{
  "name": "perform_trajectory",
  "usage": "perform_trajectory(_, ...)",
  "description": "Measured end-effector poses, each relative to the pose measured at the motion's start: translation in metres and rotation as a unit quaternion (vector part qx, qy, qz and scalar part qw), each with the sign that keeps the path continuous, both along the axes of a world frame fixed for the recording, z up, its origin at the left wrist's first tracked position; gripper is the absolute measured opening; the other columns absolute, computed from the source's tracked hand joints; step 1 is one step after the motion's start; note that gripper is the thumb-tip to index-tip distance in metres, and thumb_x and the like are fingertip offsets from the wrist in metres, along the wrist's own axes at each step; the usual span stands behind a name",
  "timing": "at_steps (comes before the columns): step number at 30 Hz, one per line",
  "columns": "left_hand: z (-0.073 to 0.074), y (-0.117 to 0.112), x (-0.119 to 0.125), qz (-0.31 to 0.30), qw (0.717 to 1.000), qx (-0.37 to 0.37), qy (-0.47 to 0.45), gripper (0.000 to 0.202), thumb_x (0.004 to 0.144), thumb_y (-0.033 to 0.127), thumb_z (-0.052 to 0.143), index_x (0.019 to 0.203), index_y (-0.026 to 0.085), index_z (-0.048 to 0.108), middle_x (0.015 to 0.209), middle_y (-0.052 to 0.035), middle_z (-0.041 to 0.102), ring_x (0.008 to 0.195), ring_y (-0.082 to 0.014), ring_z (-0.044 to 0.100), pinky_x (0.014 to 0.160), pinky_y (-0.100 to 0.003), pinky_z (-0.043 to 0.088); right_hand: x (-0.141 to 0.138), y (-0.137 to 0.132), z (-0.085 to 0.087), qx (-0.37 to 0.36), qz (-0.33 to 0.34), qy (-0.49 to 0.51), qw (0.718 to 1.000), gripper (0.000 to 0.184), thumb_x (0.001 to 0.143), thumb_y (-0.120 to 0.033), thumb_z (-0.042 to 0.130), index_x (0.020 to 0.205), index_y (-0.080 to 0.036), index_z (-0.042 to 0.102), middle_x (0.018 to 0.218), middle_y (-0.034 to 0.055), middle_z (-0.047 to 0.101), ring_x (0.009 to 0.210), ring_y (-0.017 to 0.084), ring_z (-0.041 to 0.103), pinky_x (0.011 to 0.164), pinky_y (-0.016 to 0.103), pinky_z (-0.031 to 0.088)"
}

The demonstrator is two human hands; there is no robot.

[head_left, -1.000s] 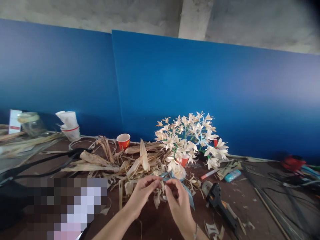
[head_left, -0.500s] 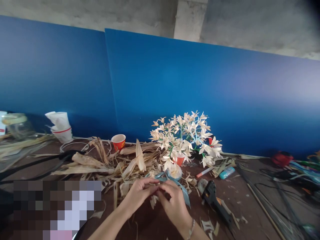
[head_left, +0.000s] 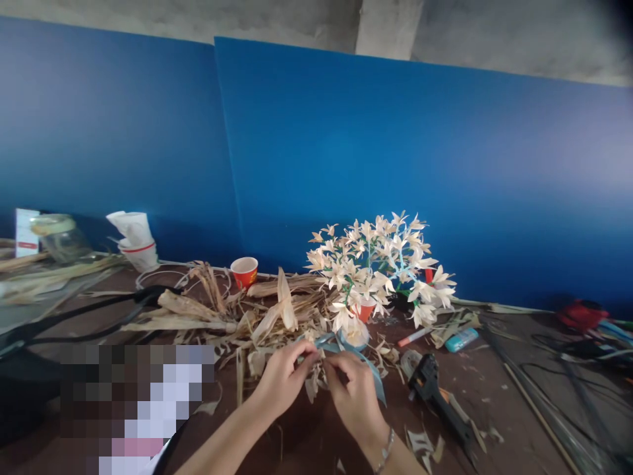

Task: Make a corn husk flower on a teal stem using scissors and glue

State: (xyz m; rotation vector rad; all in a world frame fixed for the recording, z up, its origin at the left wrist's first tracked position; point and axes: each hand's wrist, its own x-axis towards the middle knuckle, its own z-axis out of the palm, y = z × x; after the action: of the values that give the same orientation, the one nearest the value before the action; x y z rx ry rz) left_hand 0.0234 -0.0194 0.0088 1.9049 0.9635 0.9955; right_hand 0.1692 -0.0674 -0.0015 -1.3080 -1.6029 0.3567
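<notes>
My left hand and my right hand meet at the fingertips, low in the middle of the view. Both are closed in a pinch, thumb against forefinger. Whatever lies between the fingertips is too small to make out. Just behind the hands, a light blue ribbon lies on the table by a small clear round container. Beyond it spreads a bunch of cream flowers that look made of corn husk, with an orange-red cup partly hidden under them.
Dried corn husks cover the left and middle of the brown table. A black glue gun lies right of my hands, near a turquoise case and a marker. A red paper cup stands by the blue partition.
The whole view has shifted, so things on the table sit further right. My fingertips stay close together, with a slightly wider gap between my hands.
</notes>
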Motion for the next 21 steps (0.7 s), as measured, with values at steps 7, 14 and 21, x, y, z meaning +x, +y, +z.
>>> perform_trajectory(7,0.005,-0.0013,0.0027,0.016,1.0,0.002,-0.027,0.021,0.082,0.033,0.049,0.07,0.018,0.06,0.072,-0.0036,0.06,0.071,-0.0181,0.055,0.067,-0.025,0.039,-0.0024,-0.0021,0.0041,-0.024,0.0,0.042,0.999,0.017,0.081,-0.017,0.051,0.071,-0.019,0.065,0.066,0.0026,0.063,0.064,0.016,0.057,0.061,0.024,0.043)
perform_trajectory(14,0.0052,-0.0057,0.0081,-0.018,0.979,-0.144,-0.143,0.025,0.08,0.039,0.051,0.074,0.017,0.058,0.078,-0.005,0.063,0.079,-0.0194,0.056,0.072,-0.026,0.042,-0.0083,0.0005,-0.0014,-0.071,0.042,0.098,0.992,0.019,0.082,-0.022,0.052,0.071,-0.017,0.067,0.071,0.0038,0.066,0.068,0.017,0.06,0.064,0.023,0.046)
perform_trajectory(21,0.0082,-0.0056,0.008,0.012,0.969,-0.16,-0.189,0.027,0.077,0.041,0.055,0.066,0.017,0.053,0.062,0.001,0.052,0.063,-0.013,0.048,0.061,-0.021,0.039,-0.0071,-0.0036,0.0054,-0.072,0.018,0.125,0.989,0.015,0.08,-0.027,0.054,0.082,-0.018,0.065,0.075,0.0041,0.066,0.064,0.016,0.059,0.057,0.022,0.046)
